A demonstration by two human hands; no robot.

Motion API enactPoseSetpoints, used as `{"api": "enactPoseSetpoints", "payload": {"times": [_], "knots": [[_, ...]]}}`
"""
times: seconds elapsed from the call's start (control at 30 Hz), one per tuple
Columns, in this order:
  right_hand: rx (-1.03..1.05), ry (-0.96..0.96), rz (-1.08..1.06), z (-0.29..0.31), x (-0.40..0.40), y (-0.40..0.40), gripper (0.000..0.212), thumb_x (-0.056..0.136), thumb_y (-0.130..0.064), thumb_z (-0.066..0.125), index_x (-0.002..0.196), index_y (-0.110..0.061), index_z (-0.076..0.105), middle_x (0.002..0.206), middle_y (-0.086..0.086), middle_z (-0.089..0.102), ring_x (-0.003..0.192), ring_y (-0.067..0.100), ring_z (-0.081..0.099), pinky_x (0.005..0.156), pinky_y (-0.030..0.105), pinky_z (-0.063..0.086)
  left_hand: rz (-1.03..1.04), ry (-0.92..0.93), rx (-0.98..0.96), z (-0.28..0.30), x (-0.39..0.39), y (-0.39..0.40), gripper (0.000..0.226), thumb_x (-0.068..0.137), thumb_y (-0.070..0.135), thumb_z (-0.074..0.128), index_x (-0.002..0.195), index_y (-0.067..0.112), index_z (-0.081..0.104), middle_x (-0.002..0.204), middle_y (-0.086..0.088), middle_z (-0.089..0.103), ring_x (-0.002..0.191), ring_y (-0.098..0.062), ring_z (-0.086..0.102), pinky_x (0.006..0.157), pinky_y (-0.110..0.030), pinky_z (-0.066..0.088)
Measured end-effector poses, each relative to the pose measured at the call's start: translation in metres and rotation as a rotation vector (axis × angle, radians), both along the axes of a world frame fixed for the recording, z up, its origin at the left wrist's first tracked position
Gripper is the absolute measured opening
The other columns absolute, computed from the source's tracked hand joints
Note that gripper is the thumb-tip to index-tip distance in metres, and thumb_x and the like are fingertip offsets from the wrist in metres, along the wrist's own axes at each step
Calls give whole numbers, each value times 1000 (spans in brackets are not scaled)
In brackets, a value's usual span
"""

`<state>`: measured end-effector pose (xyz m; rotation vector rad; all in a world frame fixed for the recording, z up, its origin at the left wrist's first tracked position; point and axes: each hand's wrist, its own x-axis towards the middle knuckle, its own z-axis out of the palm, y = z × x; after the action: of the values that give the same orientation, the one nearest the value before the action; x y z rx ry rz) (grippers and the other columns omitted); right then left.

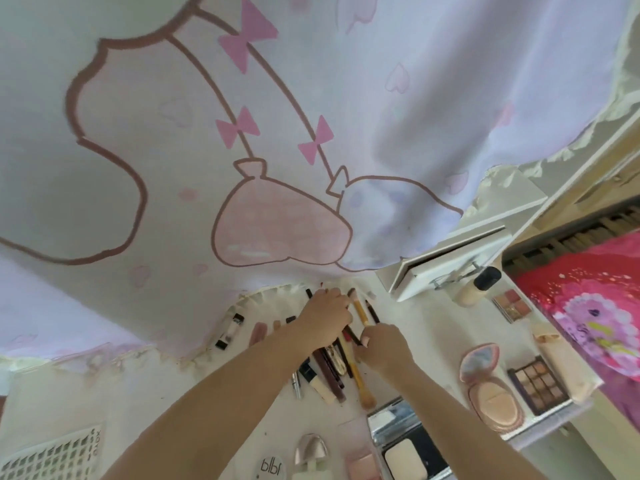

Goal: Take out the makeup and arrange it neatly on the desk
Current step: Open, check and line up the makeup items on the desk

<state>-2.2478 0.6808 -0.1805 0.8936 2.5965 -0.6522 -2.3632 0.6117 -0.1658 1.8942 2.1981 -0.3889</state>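
- A white desk (pixel 429 327) stands against a pale curtain (pixel 242 140) printed with pink bows and 2 balloon shapes; a red and pink blanket (pixel 588 306) lies at the right edge.
- Both bare forearms reach forward over the desk to a loose row of brushes and pencils.
- The left hand (pixel 325 318) lies knuckles up, its fingers curled over the far ends of several dark pencils (pixel 348 332); what exactly it grips is hidden.
- The right hand (pixel 381 344) pinches a thin dark brush (pixel 372 315), just beside the left fingers.
- A yellow-handled brush (pixel 358 311) lies between the 2 hands, and a second yellow one (pixel 362 386) lies nearer, under the right wrist.
- Right of the right fingers: 1 foundation bottle (pixel 476 287), 2 eyeshadow palettes (pixel 538 384) and (pixel 512 303), 1 open pink compact (pixel 491 386).
- Nearest the camera: 1 open black powder case (pixel 407 452).
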Motion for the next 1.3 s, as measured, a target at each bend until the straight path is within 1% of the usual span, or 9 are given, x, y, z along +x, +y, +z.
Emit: {"api": "enactPoseSetpoints", "payload": {"times": [0.07, 0.13, 0.27, 0.43, 0.57, 0.93, 1.07, 1.13, 1.3], "knots": [[0, -44, -42, -9, -3, 3, 26, 89, -23, 44, 96, -5, 62, 98, 10, 61, 101, 24, 55, 77, 25, 44, -45, 23, -52, -11, -2, 14, 37, 86, -3, 47, 119, 8, 58, 131, -15, 42, 116, -31, 37, 95, -40, 33], [-38, -87, -88, -19, -4, 7, 22, 88, -20, 44, 77, -7, 57, 77, 4, 52, 96, 24, 58, 72, 25, 45, -55, 5, -94, -20, -4, 24, 34, 87, -2, 47, 118, 6, 59, 134, -17, 40, 118, -32, 37, 96, -41, 32], [-55, -121, -157, -30, -5, 10, 34, 86, -10, 45, 56, -17, 30, 60, -5, 33, 75, 16, 50, 64, 22, 41, -70, -74, -142, -36, -7, 36, 28, 90, 4, 46, 116, 6, 59, 126, -14, 47, 116, -28, 38, 93, -34, 32], [-39, -153, -178, -37, -3, 5, 32, 89, -12, 44, 59, -17, 35, 61, -6, 33, 79, 16, 55, 57, 20, 38, -176, -100, -122, -45, -8, 42, 34, 88, 0, 45, 119, 8, 57, 118, -9, 52, 112, -26, 40, 88, -32, 31], [-38, -157, -190, -34, 0, 4, 14, 91, -15, 44, 88, -13, 57, 72, -2, 47, 89, 16, 60, 62, 20, 39, -186, -138, -61, -51, -8, 42, 35, 86, 0, 47, 119, 9, 57, 121, -7, 51, 116, -25, 39, 90, -32, 31], [-34, -152, -178, -35, 5, 2, 17, 91, -13, 44, 100, -10, 57, 97, 3, 59, 91, 16, 60, 69, 19, 44, -21, -196, -10, -55, -7, 23, 31, 89, 4, 46, 118, 8, 56, 117, -10, 52, 111, -27, 41, 81, -33, 34], [-5, -94, -130, -31, 6, 4, 16, 90, -16, 41, 78, -15, 52, 70, -4, 38, 83, 17, 51, 66, 21, 41, -39, -176, -30, -51, -5, 26, 32, 91, 9, 46, 122, 10, 55, 121, -9, 51, 117, -27, 36, 86, -35, 33], [61, -43, -63, -27, 7, 8, 17, 90, -19, 41, 86, -12, 57, 65, -6, 25, 86, 19, 47, 67, 23, 37, -57, -166, -22, -47, -4, 27, 34, 90, 7, 47, 123, 10, 55, 125, -8, 49, 122, -27, 33, 91, -37, 33], [294, 29, 201, -3, 6, 27, 24, 89, -11, 36, 101, -6, 57, 102, 9, 56, 98, 23, 48, 74, 28, 35, 7, -202, 110, -35, 0, 15, 29, 93, 12, 45, 119, 10, 57, 113, -8, 54, 111, -24, 42, 84, -34, 37]]}}
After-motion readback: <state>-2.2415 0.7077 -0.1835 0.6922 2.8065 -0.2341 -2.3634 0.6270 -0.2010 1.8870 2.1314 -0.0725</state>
